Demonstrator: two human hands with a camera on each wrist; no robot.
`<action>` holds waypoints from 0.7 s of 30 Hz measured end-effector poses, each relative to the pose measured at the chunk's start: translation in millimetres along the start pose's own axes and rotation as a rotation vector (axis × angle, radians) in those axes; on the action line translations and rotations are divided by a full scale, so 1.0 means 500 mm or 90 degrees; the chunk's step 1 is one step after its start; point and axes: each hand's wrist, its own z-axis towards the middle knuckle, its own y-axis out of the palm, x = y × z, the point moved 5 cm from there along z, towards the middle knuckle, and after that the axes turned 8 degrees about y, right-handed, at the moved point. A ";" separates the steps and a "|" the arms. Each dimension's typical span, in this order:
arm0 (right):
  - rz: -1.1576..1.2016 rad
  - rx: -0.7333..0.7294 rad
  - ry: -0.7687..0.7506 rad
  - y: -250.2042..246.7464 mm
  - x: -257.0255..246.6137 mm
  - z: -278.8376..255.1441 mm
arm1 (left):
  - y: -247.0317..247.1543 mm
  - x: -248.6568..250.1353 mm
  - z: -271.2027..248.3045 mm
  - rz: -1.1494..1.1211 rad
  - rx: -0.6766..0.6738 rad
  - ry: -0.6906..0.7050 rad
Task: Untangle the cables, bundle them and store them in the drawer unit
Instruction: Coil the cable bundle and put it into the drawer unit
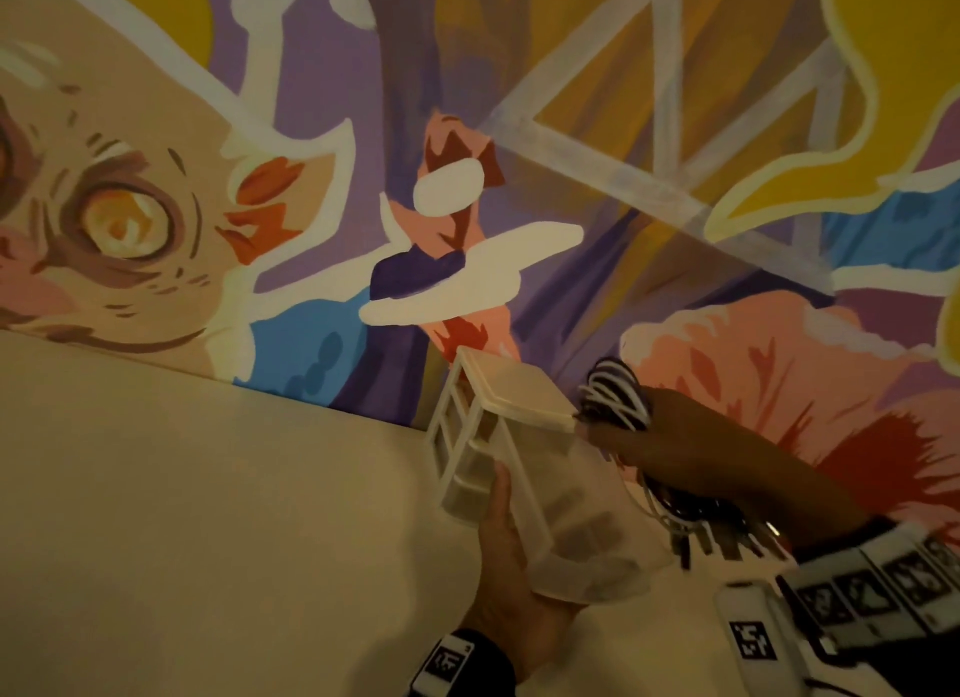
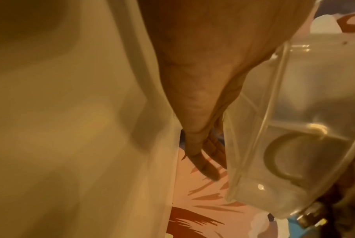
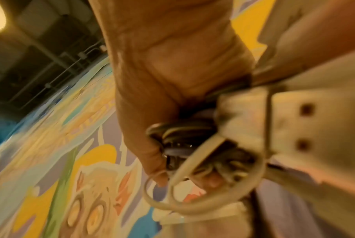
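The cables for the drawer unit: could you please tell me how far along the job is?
Done: black and white cables are gathered into one bundle, gripped by the right hand. In hand: the left hand holds a translucent plastic drawer pulled out of the small white drawer unit; one cable coil seems to lie inside it. Left: putting the bundle in and closing the drawer.
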 end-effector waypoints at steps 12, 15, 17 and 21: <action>-0.203 -0.007 -0.122 0.070 -0.090 0.110 | -0.017 0.017 0.019 -0.045 -0.075 -0.096; -0.279 -0.066 -0.084 0.060 -0.091 0.145 | -0.037 0.031 0.036 -0.097 -0.070 -0.035; -0.277 -0.095 -0.054 0.051 -0.087 0.164 | -0.044 0.039 0.041 -0.094 -0.071 -0.015; -0.226 -0.117 -0.004 0.041 -0.085 0.168 | -0.055 0.056 0.053 -0.073 -0.078 -0.033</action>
